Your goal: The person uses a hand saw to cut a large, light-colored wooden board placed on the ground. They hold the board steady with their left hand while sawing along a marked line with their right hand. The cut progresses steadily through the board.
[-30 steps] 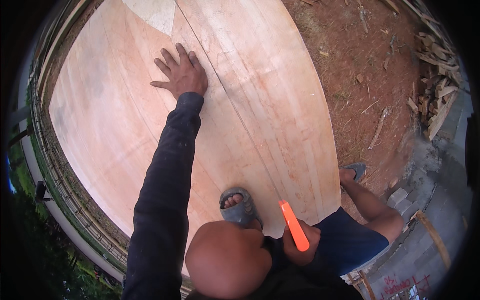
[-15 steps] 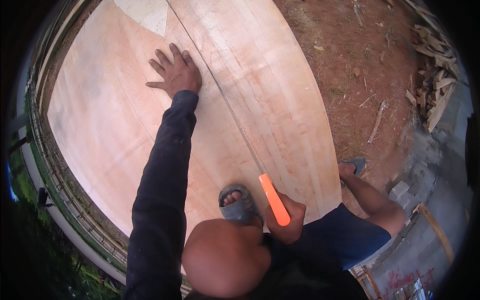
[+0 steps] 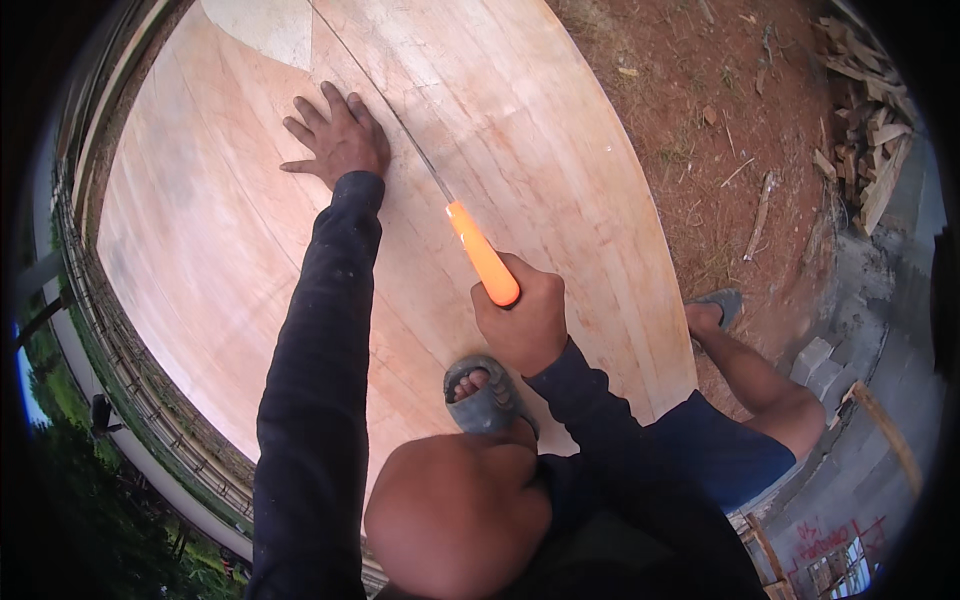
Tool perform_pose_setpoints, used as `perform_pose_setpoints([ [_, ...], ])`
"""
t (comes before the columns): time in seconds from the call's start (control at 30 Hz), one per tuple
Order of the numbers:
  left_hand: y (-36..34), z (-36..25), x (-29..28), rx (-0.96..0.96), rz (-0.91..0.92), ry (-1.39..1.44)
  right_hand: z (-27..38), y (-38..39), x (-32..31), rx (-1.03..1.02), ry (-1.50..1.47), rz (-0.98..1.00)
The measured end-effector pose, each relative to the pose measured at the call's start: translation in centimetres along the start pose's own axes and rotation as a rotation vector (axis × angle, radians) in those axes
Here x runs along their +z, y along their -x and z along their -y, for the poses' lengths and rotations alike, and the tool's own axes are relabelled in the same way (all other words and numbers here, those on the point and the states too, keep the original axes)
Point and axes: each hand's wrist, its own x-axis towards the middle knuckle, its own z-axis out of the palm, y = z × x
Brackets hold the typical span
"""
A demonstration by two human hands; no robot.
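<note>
A large pale plywood sheet (image 3: 590, 250) spreads out below me. My left hand (image 3: 345, 140) lies flat on it with fingers spread, just left of a long thin line running up the sheet. In my right hand (image 3: 528, 312) is the orange handle of a handsaw (image 3: 478, 250), with the fingers wrapped round it. The saw's narrow blade, seen edge-on, points up and left along that line. How deep the blade sits in the wood, I cannot tell. One foot in a grey sandal (image 3: 485, 395) rests on the sheet below the right hand.
A paler patch (image 3: 265, 28) shows at the sheet's far end. Reddish soil (image 3: 700, 150) with wood scraps lies on the right, beside a pile of split wood (image 3: 880, 150). Grey blocks (image 3: 818, 365) stand near my other leg. Bamboo poles (image 3: 150, 400) run along the left.
My right hand has pushed the saw up and left along the line, away from my body, so less blade shows. The left hand stays flat on the sheet.
</note>
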Motion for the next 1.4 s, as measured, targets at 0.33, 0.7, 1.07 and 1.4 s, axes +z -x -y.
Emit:
perform_pose_setpoints([
  [0.33, 0.4, 1.1, 0.3, -0.009, 0.012, 0.009, 0.6, 4.1, -2.8, 0.086, -0.071, 0.032],
  [0.7, 0.5, 0.8, 0.3, -0.004, -0.018, 0.002, -0.4, 12.6, -7.8, -0.026, 0.141, 0.032],
  [1.07, 0.8, -1.3, 0.5, 0.021, 0.014, 0.004, 0.3, -7.7, 3.8, -0.064, 0.167, -0.05],
  [1.4, 0.3, 0.6, 0.2, 0.002, -0.017, 0.024, 1.7, 14.6, -9.5, 0.031, 0.115, 0.006],
])
